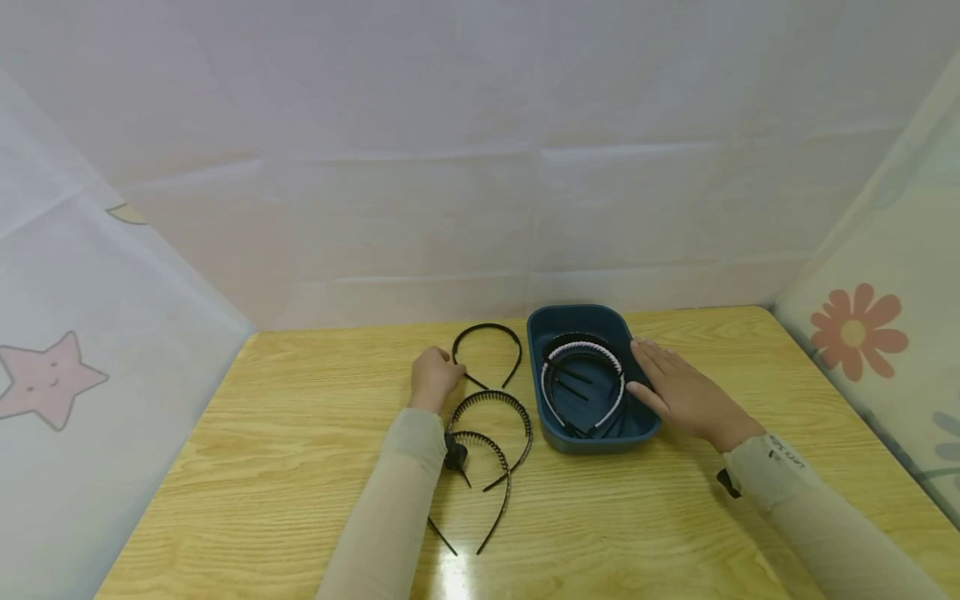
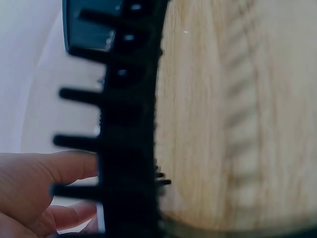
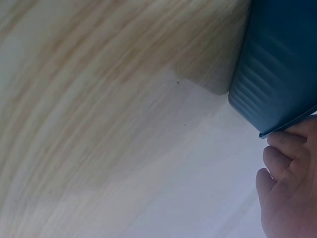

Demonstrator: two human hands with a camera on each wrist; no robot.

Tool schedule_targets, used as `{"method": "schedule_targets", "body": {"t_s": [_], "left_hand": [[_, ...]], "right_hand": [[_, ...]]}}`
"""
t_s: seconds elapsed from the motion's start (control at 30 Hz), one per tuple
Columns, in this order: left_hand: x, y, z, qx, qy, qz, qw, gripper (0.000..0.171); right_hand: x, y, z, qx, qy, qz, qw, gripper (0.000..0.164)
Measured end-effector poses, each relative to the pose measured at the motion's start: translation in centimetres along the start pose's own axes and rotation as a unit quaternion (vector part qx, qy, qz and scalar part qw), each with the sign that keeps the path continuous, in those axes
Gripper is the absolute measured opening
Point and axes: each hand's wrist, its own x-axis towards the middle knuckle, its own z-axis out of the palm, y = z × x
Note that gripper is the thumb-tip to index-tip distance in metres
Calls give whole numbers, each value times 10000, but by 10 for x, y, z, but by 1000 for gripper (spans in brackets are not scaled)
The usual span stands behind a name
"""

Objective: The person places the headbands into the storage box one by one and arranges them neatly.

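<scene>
In the head view my left hand pinches the left side of a thin black headband lying on the table. Nearer to me lie a toothed black headband and a second toothed headband, overlapping; my left sleeve partly covers them. Black comb teeth of a headband loom close in the left wrist view, hiding part of the fingers. My right hand rests with extended fingers on the right rim of a dark blue bin, thumb over the edge. Inside are a whitish braided headband and several black ones.
Everything stands on a light wooden table. A pale sheet hangs along the back edge, and printed sheets with a star and a flower flank the left and right sides.
</scene>
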Motion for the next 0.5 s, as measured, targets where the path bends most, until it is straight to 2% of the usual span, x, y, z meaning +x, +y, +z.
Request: {"method": "schedule_targets", "body": {"t_s": [0.23, 0.37, 0.4, 0.5], "left_hand": [[0, 1, -3, 246, 112, 143, 9995, 35], [3, 1, -5, 442, 169, 91, 9988, 12], [4, 1, -6, 477, 190, 100, 9986, 13], [6, 0, -7, 495, 238, 69, 9985, 36]], "right_hand": [[0, -2, -2, -2, -2, 7, 10000, 73], [1, -3, -2, 13, -34, 31, 10000, 73], [0, -3, -2, 26, -45, 38, 10000, 73], [0, -4, -3, 41, -65, 47, 10000, 73]]}}
